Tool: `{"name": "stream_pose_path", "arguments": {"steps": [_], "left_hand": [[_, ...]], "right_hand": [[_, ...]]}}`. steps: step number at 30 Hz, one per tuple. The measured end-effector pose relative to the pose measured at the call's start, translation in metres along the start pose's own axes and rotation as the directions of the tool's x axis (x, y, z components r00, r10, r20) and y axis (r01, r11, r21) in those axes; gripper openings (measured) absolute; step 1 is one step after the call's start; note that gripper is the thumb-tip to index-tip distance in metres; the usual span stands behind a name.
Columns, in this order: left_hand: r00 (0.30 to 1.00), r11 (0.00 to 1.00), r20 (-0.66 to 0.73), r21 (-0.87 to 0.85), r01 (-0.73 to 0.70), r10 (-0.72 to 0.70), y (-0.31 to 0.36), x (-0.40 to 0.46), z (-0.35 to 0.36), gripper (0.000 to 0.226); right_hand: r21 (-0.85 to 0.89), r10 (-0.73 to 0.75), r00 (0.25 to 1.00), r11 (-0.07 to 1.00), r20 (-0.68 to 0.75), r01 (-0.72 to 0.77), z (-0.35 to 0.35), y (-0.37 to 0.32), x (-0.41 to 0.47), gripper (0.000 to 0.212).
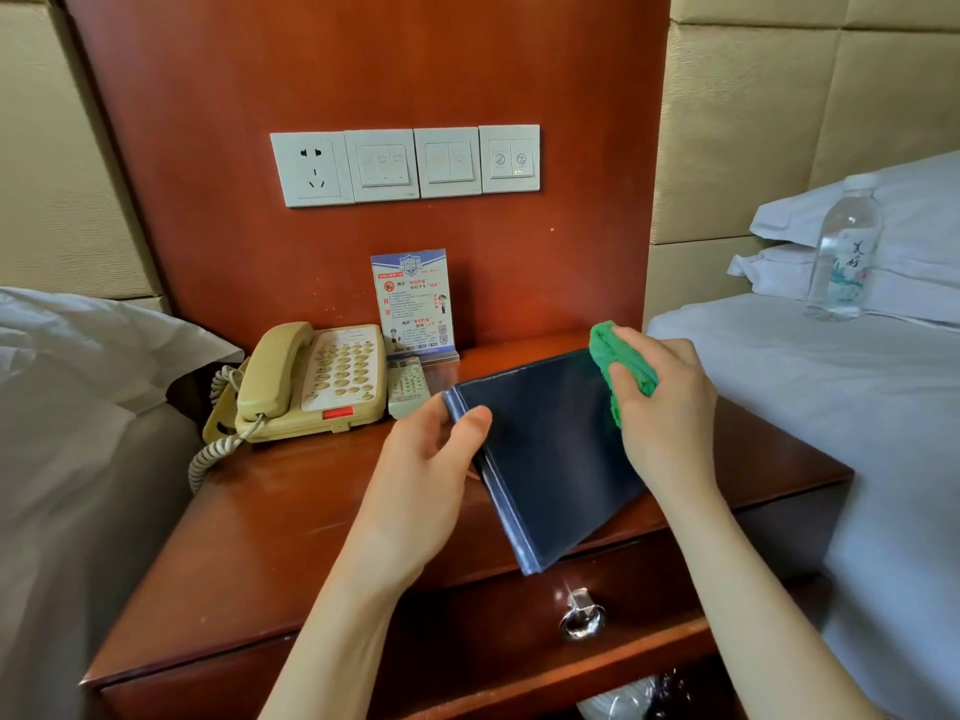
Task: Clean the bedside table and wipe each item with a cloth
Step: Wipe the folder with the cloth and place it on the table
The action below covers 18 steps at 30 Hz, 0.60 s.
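Both hands work above the wooden counter: the left hand grips the dark blue folder at its upper left edge, thumb curled over the cover and fingers hidden beneath, holding it tilted up off the counter with its lower corner out over the drawer front. The right hand has its fingers curled round a bunched green cloth and presses it against the folder's upper right corner. At the back left of the counter sits a beige telephone with its coiled cord hanging off the left edge; a remote control lies just beside the phone on its right, and a printed notice card stands upright behind the remote against the wooden wall panel. On the bed to the right, a clear water bottle stands upright near the pillows.
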<state>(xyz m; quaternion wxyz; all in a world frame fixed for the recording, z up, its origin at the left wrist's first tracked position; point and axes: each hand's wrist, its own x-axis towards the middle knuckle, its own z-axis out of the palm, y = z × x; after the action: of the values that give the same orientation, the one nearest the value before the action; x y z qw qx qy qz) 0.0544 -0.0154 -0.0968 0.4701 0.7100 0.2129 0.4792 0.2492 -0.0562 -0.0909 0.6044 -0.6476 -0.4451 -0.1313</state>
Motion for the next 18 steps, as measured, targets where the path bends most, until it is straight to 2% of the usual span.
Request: {"name": "stream_pose_path", "arguments": {"steps": [3, 5, 9, 12, 15, 18], "left_hand": [[1.000, 1.000, 0.003, 0.026, -0.017, 0.017, -0.002, 0.001, 0.000, 0.026], [1.000, 0.998, 0.005, 0.052, -0.027, 0.027, -0.004, 0.003, -0.001, 0.021], [0.999, 0.997, 0.028, 0.061, -0.037, 0.036, -0.007, 0.005, -0.002, 0.020], [0.995, 0.993, 0.069, 0.092, -0.074, 0.068, -0.004, 0.006, -0.004, 0.019], [0.991, 0.987, 0.093, 0.126, -0.103, 0.092, -0.001, 0.005, -0.006, 0.018], [0.987, 0.980, 0.120, 0.152, -0.128, 0.110, 0.003, 0.003, -0.007, 0.018]], "right_hand": [[0.045, -0.046, 0.998, 0.998, 0.031, 0.044, 0.000, -0.009, -0.008, 0.037], [0.100, -0.162, 0.983, 0.983, 0.091, 0.153, 0.001, -0.021, -0.018, 0.037], [0.289, -0.407, 0.880, 0.897, 0.244, 0.334, 0.005, -0.047, -0.038, 0.039], [0.327, -0.491, 0.837, 0.853, 0.241, 0.406, 0.009, -0.053, -0.040, 0.041], [0.266, -0.453, 0.883, 0.872, 0.119, 0.411, 0.013, -0.044, -0.031, 0.041], [0.191, -0.269, 0.963, 0.945, -0.008, 0.265, 0.014, -0.026, -0.017, 0.040]]}}
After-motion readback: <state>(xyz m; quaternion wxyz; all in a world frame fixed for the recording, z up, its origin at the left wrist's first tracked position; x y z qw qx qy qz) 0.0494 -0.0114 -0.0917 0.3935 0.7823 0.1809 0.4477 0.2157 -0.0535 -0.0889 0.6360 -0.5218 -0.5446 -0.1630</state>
